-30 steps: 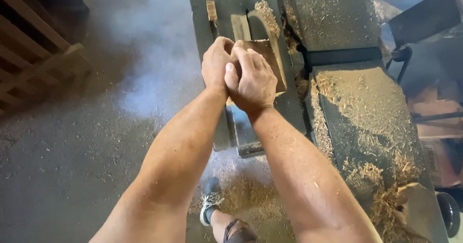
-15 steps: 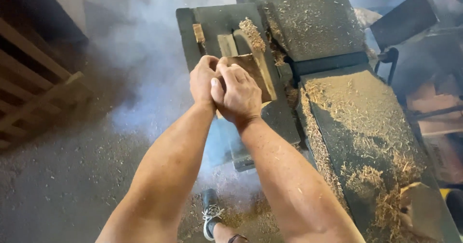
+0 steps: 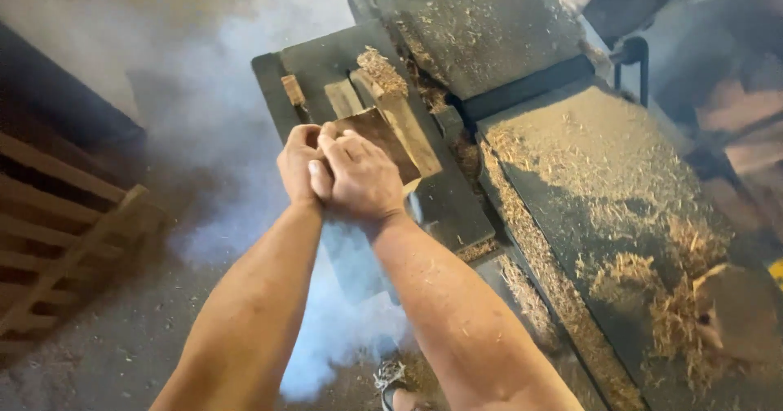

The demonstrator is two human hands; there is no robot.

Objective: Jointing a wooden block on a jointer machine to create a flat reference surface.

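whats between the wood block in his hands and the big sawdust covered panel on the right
In the head view, between the wood block and the sawdust-covered panel lie the dark machine table and a gap packed with wood shavings.

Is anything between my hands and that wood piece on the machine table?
No. The left hand and right hand are clasped together directly on the near end of the wood piece. It lies on the dark machine table, with sawdust past its far end.

Dark machine table [image 3: 457,207], strewn with sawdust [image 3: 620,183]
Bearing small wood blocks [image 3: 342,97] and a shavings heap [image 3: 382,70] near the far end (thicker drifts along the right-hand bed [image 3: 587,215]).
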